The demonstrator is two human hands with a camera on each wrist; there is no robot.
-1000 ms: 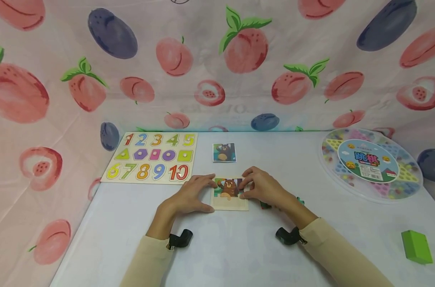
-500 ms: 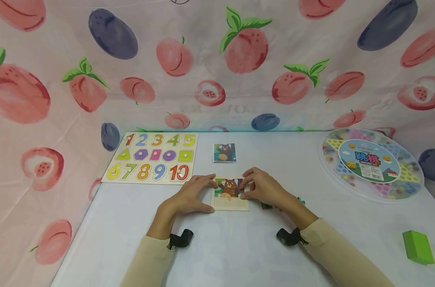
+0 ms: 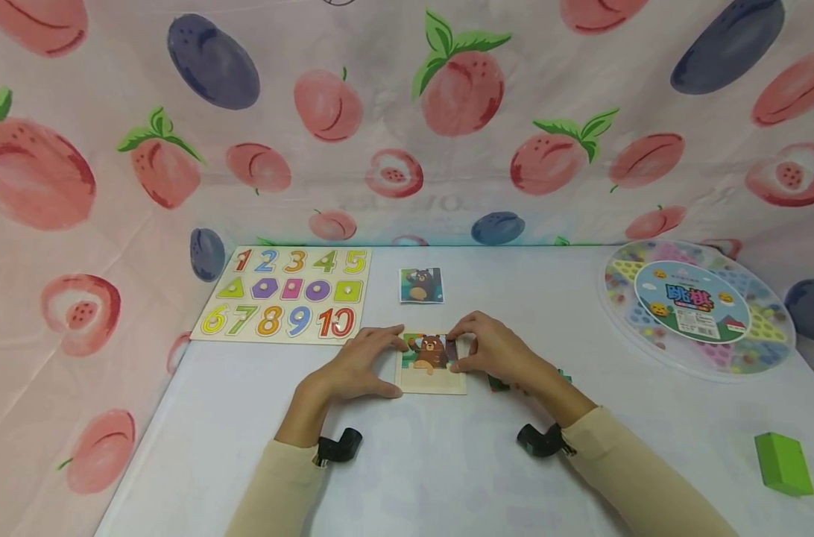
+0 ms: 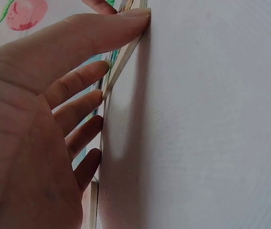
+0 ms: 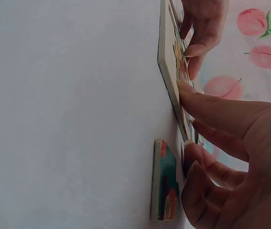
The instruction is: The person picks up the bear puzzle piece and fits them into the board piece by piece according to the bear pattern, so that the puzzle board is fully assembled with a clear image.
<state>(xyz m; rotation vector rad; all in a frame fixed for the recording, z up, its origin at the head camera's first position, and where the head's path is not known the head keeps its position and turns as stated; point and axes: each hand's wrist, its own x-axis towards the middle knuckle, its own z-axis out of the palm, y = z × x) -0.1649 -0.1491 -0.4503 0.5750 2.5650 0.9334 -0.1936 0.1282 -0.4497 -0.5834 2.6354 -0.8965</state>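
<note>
A small wooden puzzle board lies in front of me, its upper part covered by a brown bear picture and its lower strip bare wood. My left hand rests at the board's left side, fingers fairly straight, thumb at the lower left corner and fingertips near the upper left. At the right side, my right hand holds a puzzle piece between thumb and index finger, against the board. In the right wrist view, its other fingers are curled. A loose puzzle piece lies under the right wrist.
A bear picture card lies behind the board. The number-and-shape board is at back left, a round Chinese checkers box at back right. A green block stands at right. Another loose piece shows beside the right forearm.
The right index finger has shifted slightly left over the top right of the bear picture. The left hand and the board stay as they were.
</note>
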